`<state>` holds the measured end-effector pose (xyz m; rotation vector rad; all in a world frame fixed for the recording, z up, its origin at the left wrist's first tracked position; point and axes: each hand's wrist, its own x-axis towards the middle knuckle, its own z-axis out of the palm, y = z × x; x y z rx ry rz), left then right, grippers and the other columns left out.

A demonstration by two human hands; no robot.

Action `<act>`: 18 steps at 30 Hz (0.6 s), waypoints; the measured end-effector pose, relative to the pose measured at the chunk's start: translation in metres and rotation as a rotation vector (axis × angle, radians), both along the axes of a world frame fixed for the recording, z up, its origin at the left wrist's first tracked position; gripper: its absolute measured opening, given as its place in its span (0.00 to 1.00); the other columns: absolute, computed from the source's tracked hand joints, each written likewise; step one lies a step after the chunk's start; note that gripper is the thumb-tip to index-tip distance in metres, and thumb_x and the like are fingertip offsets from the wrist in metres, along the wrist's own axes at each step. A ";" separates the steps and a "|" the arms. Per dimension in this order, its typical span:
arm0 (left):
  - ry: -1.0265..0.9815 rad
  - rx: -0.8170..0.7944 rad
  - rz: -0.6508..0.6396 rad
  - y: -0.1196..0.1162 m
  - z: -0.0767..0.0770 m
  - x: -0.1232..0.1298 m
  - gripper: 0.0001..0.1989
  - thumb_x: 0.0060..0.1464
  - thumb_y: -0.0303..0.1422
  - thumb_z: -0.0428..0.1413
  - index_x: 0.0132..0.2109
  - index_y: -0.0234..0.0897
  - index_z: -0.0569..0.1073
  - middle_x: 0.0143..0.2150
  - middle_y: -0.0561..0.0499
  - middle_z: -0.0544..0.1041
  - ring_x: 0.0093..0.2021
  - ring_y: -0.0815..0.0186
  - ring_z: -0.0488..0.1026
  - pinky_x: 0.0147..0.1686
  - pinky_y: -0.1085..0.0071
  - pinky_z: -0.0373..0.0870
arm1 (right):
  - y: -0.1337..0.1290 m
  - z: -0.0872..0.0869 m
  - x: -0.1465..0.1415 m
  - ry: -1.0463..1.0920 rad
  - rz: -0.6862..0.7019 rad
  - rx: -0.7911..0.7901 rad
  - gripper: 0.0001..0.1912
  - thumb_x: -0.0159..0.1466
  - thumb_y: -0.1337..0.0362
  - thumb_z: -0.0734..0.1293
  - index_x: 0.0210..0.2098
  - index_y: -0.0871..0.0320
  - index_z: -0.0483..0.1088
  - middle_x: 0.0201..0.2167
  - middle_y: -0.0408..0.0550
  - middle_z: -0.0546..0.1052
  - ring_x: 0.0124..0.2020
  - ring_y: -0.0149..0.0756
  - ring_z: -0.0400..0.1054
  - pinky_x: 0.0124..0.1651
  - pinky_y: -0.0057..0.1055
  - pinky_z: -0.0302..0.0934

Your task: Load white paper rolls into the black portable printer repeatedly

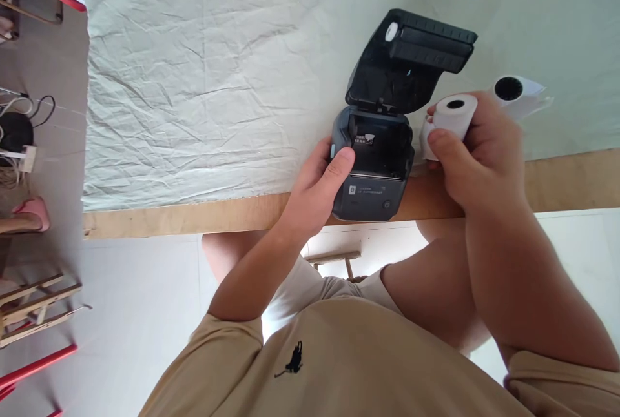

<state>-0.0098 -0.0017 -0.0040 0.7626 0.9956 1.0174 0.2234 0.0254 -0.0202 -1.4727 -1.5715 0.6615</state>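
A dark portable label printer [375,146] is at the front edge of the table, its hinged lid [394,75] swung up and its paper bay showing no roll inside. My left hand [322,184] grips the printer's left side, with the thumb over the rim of the bay. To the right of the printer, my right hand [479,152] is closed around a small white paper roll [455,110], whose dark core faces up. Behind that hand a second white paper roll [526,94] lies on the cloth, partly hidden by the hand.
A wrinkled pale green cloth [208,81] covers the table up to its wooden front edge [194,215]. At the left, beyond the table, are cables with a white plug [26,159], a pink slipper [33,213] and wooden stool parts [39,304] on the floor.
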 end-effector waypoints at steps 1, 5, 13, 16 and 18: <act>-0.002 0.010 -0.001 0.000 0.000 0.000 0.21 0.71 0.56 0.67 0.52 0.43 0.85 0.51 0.47 0.91 0.57 0.50 0.90 0.53 0.57 0.90 | -0.002 0.000 0.001 -0.016 0.003 -0.001 0.09 0.72 0.52 0.73 0.47 0.47 0.75 0.39 0.45 0.83 0.30 0.39 0.72 0.37 0.45 0.70; 0.017 0.040 0.002 0.001 -0.001 0.001 0.21 0.73 0.55 0.66 0.54 0.43 0.84 0.52 0.47 0.91 0.55 0.53 0.91 0.51 0.59 0.88 | -0.006 0.002 0.005 -0.145 -0.002 0.062 0.12 0.75 0.47 0.72 0.48 0.45 0.74 0.44 0.48 0.82 0.43 0.50 0.80 0.48 0.55 0.77; 0.022 0.047 -0.001 0.001 -0.003 0.001 0.21 0.72 0.56 0.66 0.53 0.44 0.84 0.52 0.48 0.91 0.53 0.52 0.90 0.48 0.59 0.88 | -0.008 0.000 0.002 -0.468 -0.019 0.218 0.15 0.73 0.62 0.75 0.57 0.48 0.74 0.52 0.57 0.87 0.51 0.55 0.83 0.52 0.51 0.76; 0.034 0.043 0.002 0.001 -0.003 0.000 0.23 0.71 0.58 0.66 0.53 0.44 0.84 0.52 0.47 0.91 0.55 0.51 0.90 0.49 0.58 0.88 | -0.012 0.001 -0.001 -0.486 0.015 0.145 0.22 0.73 0.63 0.73 0.65 0.46 0.73 0.55 0.56 0.88 0.52 0.55 0.85 0.52 0.50 0.77; 0.042 0.040 0.002 0.001 -0.003 0.000 0.23 0.71 0.59 0.66 0.53 0.44 0.84 0.53 0.47 0.91 0.57 0.50 0.89 0.51 0.58 0.88 | -0.014 0.003 0.004 -0.474 0.018 0.183 0.24 0.72 0.59 0.74 0.67 0.45 0.74 0.56 0.54 0.89 0.52 0.55 0.86 0.53 0.51 0.78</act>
